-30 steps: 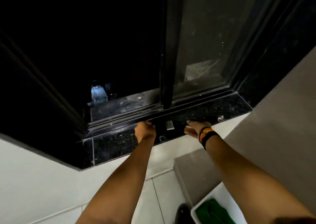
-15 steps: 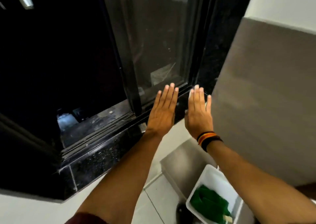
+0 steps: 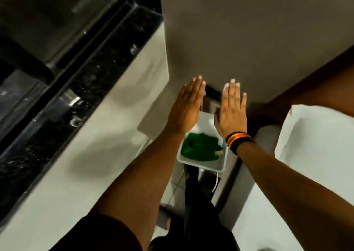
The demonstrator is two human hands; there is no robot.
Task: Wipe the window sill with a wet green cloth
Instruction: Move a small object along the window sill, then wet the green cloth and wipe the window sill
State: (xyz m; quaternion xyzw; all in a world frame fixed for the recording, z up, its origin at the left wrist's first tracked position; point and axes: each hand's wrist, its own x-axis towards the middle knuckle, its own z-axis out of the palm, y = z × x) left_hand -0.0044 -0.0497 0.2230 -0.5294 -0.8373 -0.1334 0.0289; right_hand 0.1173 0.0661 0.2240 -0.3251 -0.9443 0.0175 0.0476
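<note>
Two flat hands, left hand (image 3: 186,108), right hand (image 3: 230,111), fingers spread empty above green cloth (image 3: 200,148)

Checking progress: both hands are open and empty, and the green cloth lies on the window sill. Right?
Not quite. The head view shows the green cloth lying in the white tub below the hands, not on the window sill. Left hand and right hand are open and empty.

There's a white tub (image 3: 203,165) sitting low against the grey wall (image 3: 239,30), with a thin white cord (image 3: 216,181) dangling just below it. Right of the tub is a white bed (image 3: 314,155), and pale floor tiles (image 3: 176,189) show underneath.
</note>
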